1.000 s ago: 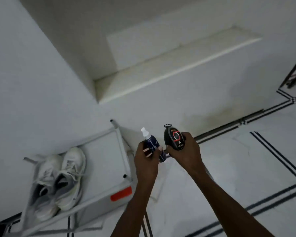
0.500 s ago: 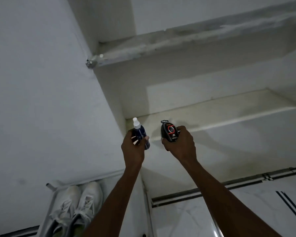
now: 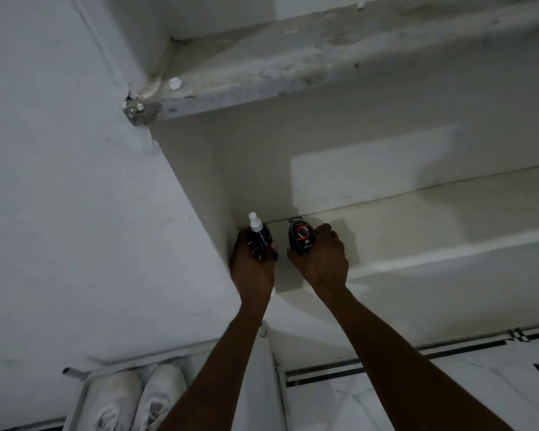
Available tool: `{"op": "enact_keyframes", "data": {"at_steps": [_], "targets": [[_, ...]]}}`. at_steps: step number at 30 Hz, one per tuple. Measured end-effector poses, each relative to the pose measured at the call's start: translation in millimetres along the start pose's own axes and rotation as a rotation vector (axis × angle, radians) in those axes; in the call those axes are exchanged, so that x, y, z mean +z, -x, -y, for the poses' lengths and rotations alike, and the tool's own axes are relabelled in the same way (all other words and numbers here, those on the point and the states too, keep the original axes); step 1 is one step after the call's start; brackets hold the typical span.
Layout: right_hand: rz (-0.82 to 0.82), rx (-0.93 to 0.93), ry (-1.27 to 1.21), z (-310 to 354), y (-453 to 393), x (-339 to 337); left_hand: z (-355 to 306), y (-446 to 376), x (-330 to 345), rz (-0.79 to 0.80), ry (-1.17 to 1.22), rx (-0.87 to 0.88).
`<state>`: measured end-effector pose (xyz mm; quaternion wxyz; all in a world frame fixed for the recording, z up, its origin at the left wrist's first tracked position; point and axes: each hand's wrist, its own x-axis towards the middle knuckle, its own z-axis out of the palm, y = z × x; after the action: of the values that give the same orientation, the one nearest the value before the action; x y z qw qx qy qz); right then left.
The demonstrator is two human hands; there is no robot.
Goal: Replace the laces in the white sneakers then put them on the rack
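Observation:
Two white sneakers point(image 3: 137, 396) lie side by side on the white rack point(image 3: 75, 373) at the bottom left, toes toward the wall. My left hand point(image 3: 252, 265) grips a dark blue spray bottle point(image 3: 260, 236) with a white nozzle, held upright at the left corner of a white wall shelf point(image 3: 417, 219). My right hand point(image 3: 322, 259) holds a black oval container point(image 3: 302, 236) with a red ring on its face, just right of the bottle. Both items are at the shelf's near edge; whether they rest on it I cannot tell.
A rough concrete ledge point(image 3: 293, 73) juts out above the shelf. A white wall point(image 3: 75, 181) fills the left. White floor tiles with black stripes point(image 3: 448, 353) lie at the lower right.
My view has tilted up and both hands have moved forward with the bottle and the container to the shelf corner. The sneakers have slid toward the bottom edge of the frame.

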<state>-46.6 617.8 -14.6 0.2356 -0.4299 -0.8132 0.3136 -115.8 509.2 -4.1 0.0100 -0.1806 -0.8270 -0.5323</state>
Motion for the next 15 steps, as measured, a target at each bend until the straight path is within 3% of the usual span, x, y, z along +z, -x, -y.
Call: {"op": "enact_keyframes", "data": {"at_steps": [15], "targets": [[0.039,-0.007,0.077,8.2,13.9,-14.2,13.5,-1.9,-4.3,0.156,0.016,-0.079]]}}
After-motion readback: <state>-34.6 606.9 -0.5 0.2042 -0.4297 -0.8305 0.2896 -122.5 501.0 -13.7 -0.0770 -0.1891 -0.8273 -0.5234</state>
